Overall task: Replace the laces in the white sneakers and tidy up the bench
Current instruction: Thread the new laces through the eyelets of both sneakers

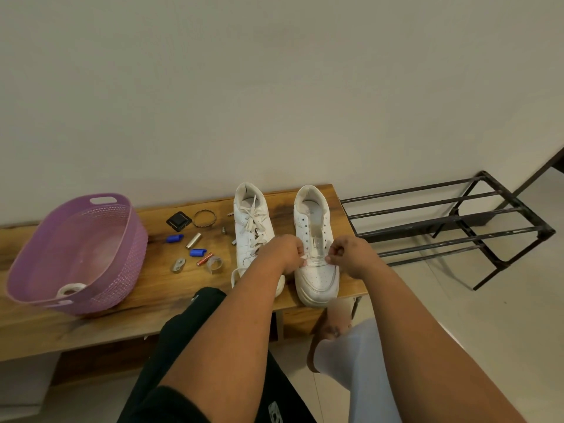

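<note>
Purple plastic makes up the basket at the left end of the wooden surface. It has little holes in its walls and a handle slot at each end. Inside it, near the front wall, lies a small white coil that looks like a rolled-up lace. The rest of the basket floor is bare.

Two white sneakers stand side by side at the right end of the surface, toes toward the person. The left sneaker has a white lace through its holes. The right sneaker has open holes higher up, and a white lace runs across it near the toe.

The left hand has its fingers curled and pinching one end of that lace. The right hand pinches the other end with curled fingers too. Both hands sit just over the right sneaker.

Small things lie between the basket and the sneakers. There is a black square piece, a twisted ring, two blue caps, a silver tube, an orange battery, a metal tag and a clear loop of tape.

A black metal rack stands on the floor to the right of the surface.
</note>
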